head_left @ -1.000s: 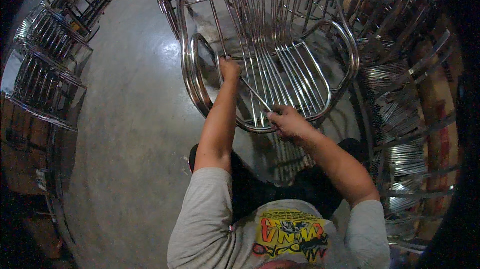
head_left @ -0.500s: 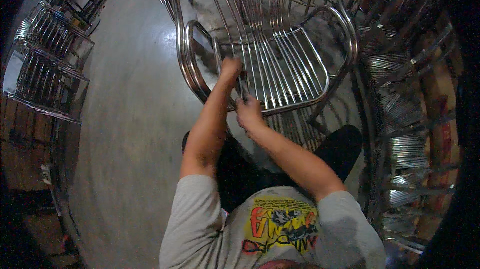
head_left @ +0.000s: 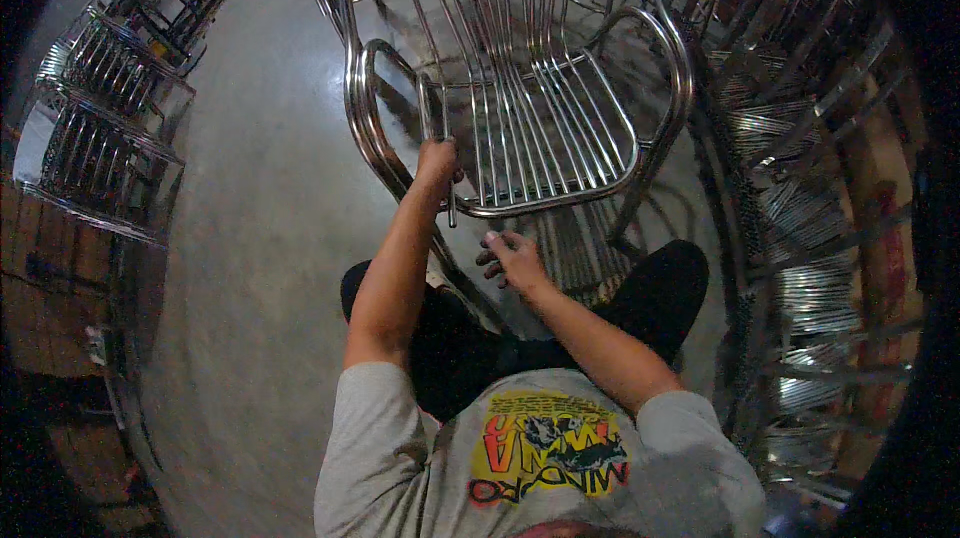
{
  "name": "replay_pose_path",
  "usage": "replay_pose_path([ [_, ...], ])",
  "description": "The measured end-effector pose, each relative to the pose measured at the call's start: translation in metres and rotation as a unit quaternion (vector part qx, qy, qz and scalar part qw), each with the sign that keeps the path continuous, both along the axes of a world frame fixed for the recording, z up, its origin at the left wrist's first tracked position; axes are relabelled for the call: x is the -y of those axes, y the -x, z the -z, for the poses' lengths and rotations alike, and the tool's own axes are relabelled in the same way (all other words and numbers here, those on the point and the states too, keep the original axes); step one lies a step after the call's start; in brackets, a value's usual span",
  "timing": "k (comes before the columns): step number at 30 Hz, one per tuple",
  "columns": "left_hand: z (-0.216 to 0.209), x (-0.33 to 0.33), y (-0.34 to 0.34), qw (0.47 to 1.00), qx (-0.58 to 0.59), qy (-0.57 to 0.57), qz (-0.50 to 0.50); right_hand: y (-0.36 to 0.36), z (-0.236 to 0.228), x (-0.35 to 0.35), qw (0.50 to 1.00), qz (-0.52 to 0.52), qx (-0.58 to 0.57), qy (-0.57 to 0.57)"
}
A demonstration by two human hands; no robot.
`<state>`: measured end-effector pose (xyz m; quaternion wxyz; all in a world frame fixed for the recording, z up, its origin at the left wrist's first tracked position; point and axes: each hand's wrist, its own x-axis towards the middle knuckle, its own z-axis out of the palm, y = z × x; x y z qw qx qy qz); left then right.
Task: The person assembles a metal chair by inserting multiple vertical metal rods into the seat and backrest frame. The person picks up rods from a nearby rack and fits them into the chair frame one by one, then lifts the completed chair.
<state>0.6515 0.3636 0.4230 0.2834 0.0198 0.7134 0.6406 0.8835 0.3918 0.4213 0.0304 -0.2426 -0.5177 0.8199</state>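
A shiny metal-tube chair (head_left: 540,200) stands before me, with rounded arm loops and a seat of parallel bars. At the seat's left side my left hand (head_left: 438,163) is closed around a thin metal rod (head_left: 452,210), whose lower end sticks out below the fist. The rod's upper part runs among the chair's bars, and I cannot tell whether it is joined to them. Nearer to me, just off the seat's front edge, my right hand (head_left: 513,261) hangs with its fingers apart and nothing visible in them.
Stacked metal chair frames (head_left: 105,128) stand along the left. On the right are piles of metal tubing (head_left: 815,298) and upright frame parts, close to the chair's side. Grey concrete floor (head_left: 250,268) lies to the chair's left. My knees flank the chair's near side.
My right hand has come off the seat's front left corner, moved toward me and spread its fingers. My left hand has shifted slightly left and nearer, with the rod now showing below it.
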Motion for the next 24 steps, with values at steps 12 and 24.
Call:
replay_pose_path([
  [12, 0.020, -0.041, 0.013, 0.985, -0.168, 0.027, 0.030, 0.072, 0.062, -0.038, 0.947, 0.076, -0.107, 0.295],
  [24, 0.029, -0.074, 0.053, 0.980, -0.178, 0.075, -0.050, 0.076, 0.048, -0.054, 0.958, 0.063, -0.079, 0.268],
])
